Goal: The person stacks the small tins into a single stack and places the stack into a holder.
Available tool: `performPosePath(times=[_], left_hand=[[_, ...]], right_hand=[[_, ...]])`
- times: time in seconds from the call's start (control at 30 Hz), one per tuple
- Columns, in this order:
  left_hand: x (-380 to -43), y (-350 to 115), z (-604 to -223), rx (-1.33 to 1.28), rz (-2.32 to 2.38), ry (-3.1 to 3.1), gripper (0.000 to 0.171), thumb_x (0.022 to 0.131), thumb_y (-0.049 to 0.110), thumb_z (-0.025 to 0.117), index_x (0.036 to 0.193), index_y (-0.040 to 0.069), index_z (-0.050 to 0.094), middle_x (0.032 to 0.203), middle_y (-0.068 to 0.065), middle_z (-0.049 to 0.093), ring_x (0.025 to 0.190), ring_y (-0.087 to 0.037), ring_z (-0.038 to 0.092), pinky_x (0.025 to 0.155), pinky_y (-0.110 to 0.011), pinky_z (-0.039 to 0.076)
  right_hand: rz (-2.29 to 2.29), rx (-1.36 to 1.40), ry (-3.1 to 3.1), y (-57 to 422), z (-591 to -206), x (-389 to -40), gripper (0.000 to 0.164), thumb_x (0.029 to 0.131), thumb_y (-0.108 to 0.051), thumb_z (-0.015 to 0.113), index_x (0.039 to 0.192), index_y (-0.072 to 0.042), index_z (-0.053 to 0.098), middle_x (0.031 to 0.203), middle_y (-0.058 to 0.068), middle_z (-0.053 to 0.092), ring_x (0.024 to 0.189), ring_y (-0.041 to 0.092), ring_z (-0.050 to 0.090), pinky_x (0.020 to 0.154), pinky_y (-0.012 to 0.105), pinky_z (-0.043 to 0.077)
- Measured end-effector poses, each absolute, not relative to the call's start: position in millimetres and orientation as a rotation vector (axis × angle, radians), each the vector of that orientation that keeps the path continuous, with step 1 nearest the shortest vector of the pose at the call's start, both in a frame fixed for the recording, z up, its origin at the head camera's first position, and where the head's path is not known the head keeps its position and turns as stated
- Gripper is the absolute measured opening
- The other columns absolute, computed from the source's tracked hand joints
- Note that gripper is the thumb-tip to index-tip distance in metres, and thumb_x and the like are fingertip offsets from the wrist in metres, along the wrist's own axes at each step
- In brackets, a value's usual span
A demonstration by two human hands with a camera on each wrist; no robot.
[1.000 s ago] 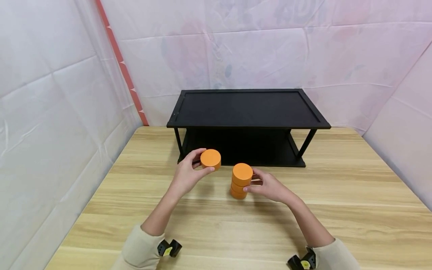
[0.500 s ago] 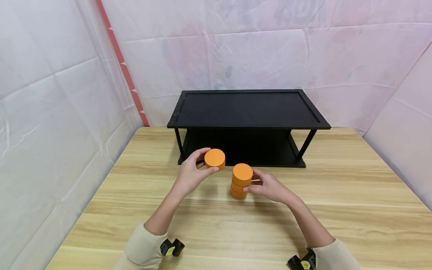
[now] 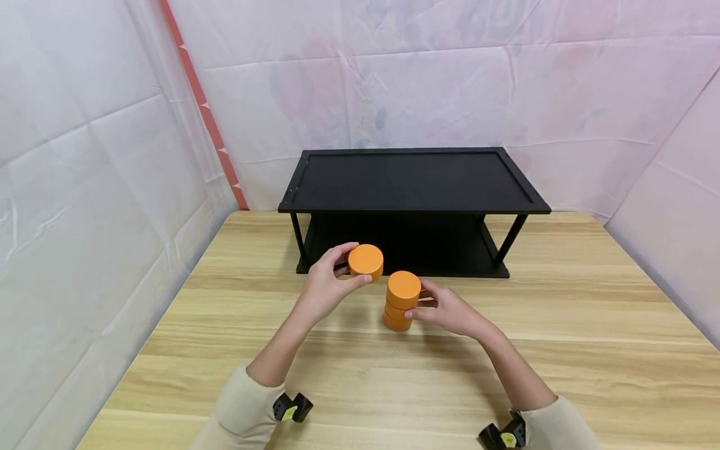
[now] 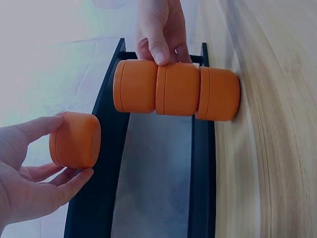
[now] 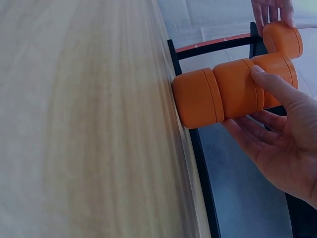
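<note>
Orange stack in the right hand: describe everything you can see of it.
The orange stack is three short, smooth, rounded cylinders, each with a thin seam near its top; their material is unclear. It stands upright on the wood-grain table, pieces slightly out of line, in front of the black rack. The right hand holds it around the upper join.

Honestly couldn't read a single word or number. The pale cloth backdrop [image 3: 427,100] had some faint lettering-like shapes [image 3: 500,17] up by the top edge, but they were way too washed out to call. The black device on the left wrist [image 3: 301,406] and the one on the right wrist [image 3: 492,437] each had a tiny yellow label, too small to make out.
</note>
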State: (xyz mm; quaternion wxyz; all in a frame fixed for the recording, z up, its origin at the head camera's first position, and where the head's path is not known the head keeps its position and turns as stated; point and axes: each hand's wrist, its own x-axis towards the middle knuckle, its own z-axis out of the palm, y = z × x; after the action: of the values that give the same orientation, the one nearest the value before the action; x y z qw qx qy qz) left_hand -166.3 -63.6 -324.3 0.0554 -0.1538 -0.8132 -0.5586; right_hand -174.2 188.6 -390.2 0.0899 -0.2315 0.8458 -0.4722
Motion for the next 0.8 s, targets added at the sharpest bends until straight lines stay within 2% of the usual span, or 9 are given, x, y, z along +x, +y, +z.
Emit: performPosePath(times=[0.3, 0.8], left_hand=[[-168.7, -57.6, -321.9, -0.465, -1.653, -2.514, 0.059, 0.075, 0.014, 0.077, 0.128, 0.006, 0.051, 0.12, -0.005, 0.053, 0.108, -0.017, 0.052, 0.087, -0.025, 0.046], [-169.9, -47.1, -322.1, -0.515, -1.685, -2.522, 0.058, 0.076, 0.015, 0.077, 0.128, 0.005, 0.052, 0.12, -0.004, 0.053, 0.106, -0.016, 0.052, 0.088, -0.026, 0.045]], right_hand=[[-1.4, -0.71, 2.514, 189.5, -390.1, -174.6, 0.064, 0.081, -0.029, 0.071, 0.132, -0.002, 0.043, 0.121, 0.013, 0.054, 0.106, 0.029, 0.055, 0.086, 0.042, 0.047], [-1.41, -0.704, 2.509, 189.1, -389.0, -175.1, 0.064, 0.081, -0.03, 0.072, 0.132, -0.004, 0.044, 0.122, 0.012, 0.054, 0.106, 0.028, 0.055, 0.087, 0.042, 0.046]])
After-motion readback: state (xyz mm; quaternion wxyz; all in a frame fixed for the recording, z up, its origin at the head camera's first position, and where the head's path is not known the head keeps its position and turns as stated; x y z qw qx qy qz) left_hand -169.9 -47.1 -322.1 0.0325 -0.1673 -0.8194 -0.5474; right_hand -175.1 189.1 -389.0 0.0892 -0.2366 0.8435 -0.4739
